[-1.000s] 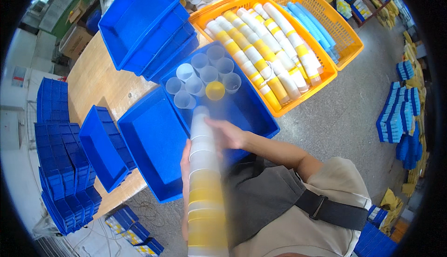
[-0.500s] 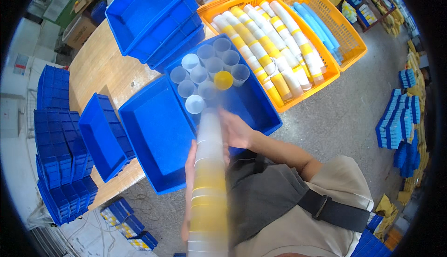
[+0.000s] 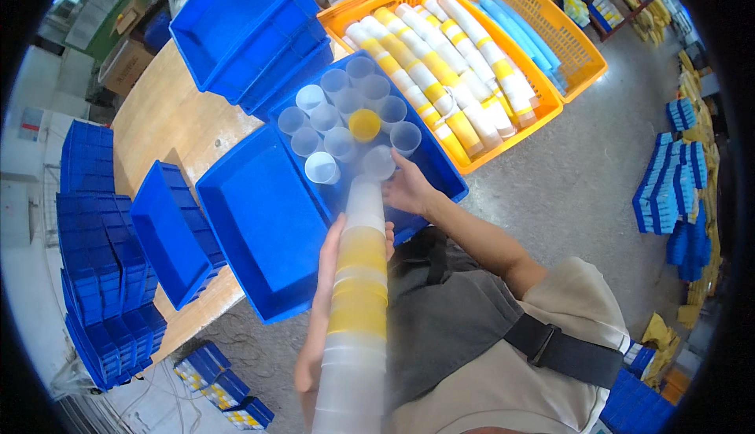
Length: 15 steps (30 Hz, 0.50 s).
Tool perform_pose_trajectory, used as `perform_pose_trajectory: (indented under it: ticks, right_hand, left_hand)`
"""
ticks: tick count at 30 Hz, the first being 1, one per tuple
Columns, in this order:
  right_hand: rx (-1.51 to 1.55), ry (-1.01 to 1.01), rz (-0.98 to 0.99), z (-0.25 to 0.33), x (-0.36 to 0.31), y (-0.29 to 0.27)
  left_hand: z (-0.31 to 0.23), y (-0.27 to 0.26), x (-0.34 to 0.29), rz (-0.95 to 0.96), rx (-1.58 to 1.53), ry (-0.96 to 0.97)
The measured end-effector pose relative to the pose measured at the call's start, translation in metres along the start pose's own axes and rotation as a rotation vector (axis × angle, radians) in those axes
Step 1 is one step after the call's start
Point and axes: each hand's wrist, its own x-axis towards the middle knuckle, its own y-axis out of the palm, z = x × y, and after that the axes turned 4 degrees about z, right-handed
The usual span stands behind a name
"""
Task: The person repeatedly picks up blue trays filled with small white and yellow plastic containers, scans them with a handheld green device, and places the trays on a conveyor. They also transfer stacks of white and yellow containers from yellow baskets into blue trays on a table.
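Note:
My left hand [image 3: 336, 247] grips a long nested stack of white and yellow plastic cups [image 3: 358, 308] that leans up from my lap toward the table. My right hand [image 3: 409, 190] holds the topmost translucent cup [image 3: 378, 163] at the stack's far end, over the near part of a blue bin [image 3: 445, 180]. Inside that bin stand several separate translucent cups [image 3: 338, 99] and one yellow cup [image 3: 364, 125], all upright and packed close together.
An empty blue bin [image 3: 263, 221] lies left of the filled one, with another [image 3: 167, 233] further left on the wooden table [image 3: 169, 119]. Nested blue bins [image 3: 252, 25] stand behind. Orange baskets [image 3: 503, 131] holding cup stacks sit on the floor. Small blue trays [image 3: 98, 277] are piled at left.
The top of the stack and my right hand have moved forward, further over the bin of upright cups. My left hand keeps its hold on the stack.

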Motion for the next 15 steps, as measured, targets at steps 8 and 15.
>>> perform_pose_trajectory:
  ticks: [8, 15]
  right_hand:
    - [-0.590, -0.115, 0.215, -0.040, -0.003, -0.009]
    - [-0.132, 0.106, -0.017, -0.050, -0.002, -0.035]
  left_hand:
    - [0.009, -0.008, -0.020, -0.085, 0.046, 0.100]
    - [0.041, 0.009, -0.050, -0.177, 0.196, 0.129]
